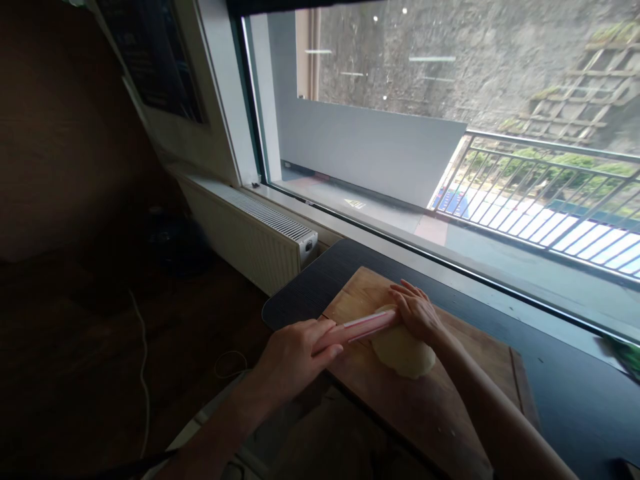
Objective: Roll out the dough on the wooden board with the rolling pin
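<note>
A pinkish rolling pin (367, 328) lies across the far part of a flattened round of pale dough (409, 357). The dough sits on a wooden board (350, 293). At the pin's near left end, my left hand (295, 353) is closed round it, thumb along the side. My right hand (414, 308) lies over the other end, palm on the pin and fingers reaching past it; that end is hidden beneath the hand. Part of the dough is covered by the pin and my right hand.
The board rests on a dark table (305, 283) beside a large window with a sill (380, 250). A white radiator (250, 227) stands past the table's left end. A white cable (143, 360) runs over the dark floor. Green leaves (620, 357) show at the right edge.
</note>
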Tool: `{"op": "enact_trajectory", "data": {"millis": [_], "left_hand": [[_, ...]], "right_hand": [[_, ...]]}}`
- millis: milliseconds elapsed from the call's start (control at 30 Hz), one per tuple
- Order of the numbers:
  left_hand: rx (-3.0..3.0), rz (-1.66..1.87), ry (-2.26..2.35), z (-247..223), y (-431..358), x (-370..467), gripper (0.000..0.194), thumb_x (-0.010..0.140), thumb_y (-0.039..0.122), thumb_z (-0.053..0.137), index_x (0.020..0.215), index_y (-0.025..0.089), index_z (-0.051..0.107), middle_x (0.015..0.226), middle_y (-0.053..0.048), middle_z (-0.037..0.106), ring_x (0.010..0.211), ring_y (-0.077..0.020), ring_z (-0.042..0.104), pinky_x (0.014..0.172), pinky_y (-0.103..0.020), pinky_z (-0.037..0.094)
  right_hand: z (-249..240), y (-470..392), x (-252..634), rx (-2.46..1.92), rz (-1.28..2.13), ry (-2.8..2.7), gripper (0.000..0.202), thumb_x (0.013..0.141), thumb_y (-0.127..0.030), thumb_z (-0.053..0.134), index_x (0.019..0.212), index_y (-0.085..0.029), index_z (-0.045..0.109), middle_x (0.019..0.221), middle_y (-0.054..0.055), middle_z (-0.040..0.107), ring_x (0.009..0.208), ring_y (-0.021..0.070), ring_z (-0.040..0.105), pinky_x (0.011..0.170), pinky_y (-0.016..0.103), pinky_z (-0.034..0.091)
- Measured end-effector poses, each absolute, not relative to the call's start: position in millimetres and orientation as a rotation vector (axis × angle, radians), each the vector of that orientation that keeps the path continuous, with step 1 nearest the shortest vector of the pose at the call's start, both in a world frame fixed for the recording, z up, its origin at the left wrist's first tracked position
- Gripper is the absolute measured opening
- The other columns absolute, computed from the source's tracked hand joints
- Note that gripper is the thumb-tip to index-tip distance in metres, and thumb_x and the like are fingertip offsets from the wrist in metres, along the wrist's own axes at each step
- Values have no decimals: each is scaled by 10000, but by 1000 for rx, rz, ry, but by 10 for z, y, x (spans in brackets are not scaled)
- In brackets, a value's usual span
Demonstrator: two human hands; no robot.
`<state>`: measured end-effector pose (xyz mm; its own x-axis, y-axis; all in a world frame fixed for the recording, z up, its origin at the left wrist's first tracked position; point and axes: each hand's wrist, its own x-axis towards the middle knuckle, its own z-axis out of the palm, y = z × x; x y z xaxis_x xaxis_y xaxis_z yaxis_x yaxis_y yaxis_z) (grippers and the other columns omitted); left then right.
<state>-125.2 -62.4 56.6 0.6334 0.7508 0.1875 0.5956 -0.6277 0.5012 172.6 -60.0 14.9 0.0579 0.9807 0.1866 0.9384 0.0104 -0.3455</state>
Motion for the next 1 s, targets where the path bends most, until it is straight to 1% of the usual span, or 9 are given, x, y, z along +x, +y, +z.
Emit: {"op": "enact_trajectory", "data": {"millis": [167,300,500,600,667,733,800,933,1000], "left_hand": [[2459,604,1099,434,-609,-1305,279,830,341,561,1103,296,596,884,8,626,790,-161,604,713,-250,465],[2448,690,1060,254,-605,-1336,329,822,361,582,1145,297,578,963,-4,626,851,-166,607,747,-254,477],[2421,673,1066,274,-546,-1331,288,857,380,535,1128,295,583,901,11,634,804,-148,617,702,-233,487],[2424,687,1097,279,-538,-1339,289,856,381,537,1124,280,579,905,2,626,811,-153,616,692,-232,489],[2425,723,1094,252,-539,-1343,311,841,375,559,1135,277,569,936,-5,618,828,-157,614,697,-232,491],[2427,774,1073,227,-536,-1340,339,828,361,579,1156,281,553,981,-9,609,861,-161,608,724,-236,491],[2425,796,1054,220,-529,-1331,348,828,352,579,1167,285,543,1005,-8,605,886,-163,605,746,-238,491],[2422,765,1076,219,-538,-1342,314,850,369,546,1152,281,557,955,-5,621,854,-158,616,733,-236,497],[2433,783,1113,195,-563,-1374,335,851,376,542,1167,266,555,949,-14,630,847,-165,623,740,-246,501]], "right_hand": [[159,-777,1771,-1855,166,-1987,456,960,-362,229,1207,-218,584,1303,3,536,1341,199,276,1096,455,227],[126,-1218,1937,-1770,127,-2032,438,950,-349,311,1355,-227,423,1438,18,362,1356,192,239,1103,455,222],[174,-534,1795,-1921,217,-1973,467,964,-369,211,1209,-227,582,1365,15,470,1345,214,270,1090,496,215],[158,-552,1775,-1894,228,-1954,460,965,-367,213,1197,-240,590,1323,2,516,1329,197,303,1094,473,223],[121,-877,1836,-1830,202,-1946,431,959,-370,265,1268,-228,530,1367,7,469,1343,182,271,1105,434,227],[86,-1224,1906,-1800,192,-1914,443,951,-364,303,1357,-231,422,1449,8,347,1360,181,229,1114,423,217],[71,-1355,1933,-1823,213,-1908,446,951,-360,303,1368,-237,404,1456,7,334,1361,182,227,1118,428,205],[134,-770,1835,-1941,204,-1910,468,962,-383,225,1267,-209,534,1399,23,427,1361,193,228,1105,440,217],[198,-395,1767,-2013,226,-1903,480,962,-388,210,1261,-209,540,1384,31,447,1348,204,262,1097,464,218]]}}
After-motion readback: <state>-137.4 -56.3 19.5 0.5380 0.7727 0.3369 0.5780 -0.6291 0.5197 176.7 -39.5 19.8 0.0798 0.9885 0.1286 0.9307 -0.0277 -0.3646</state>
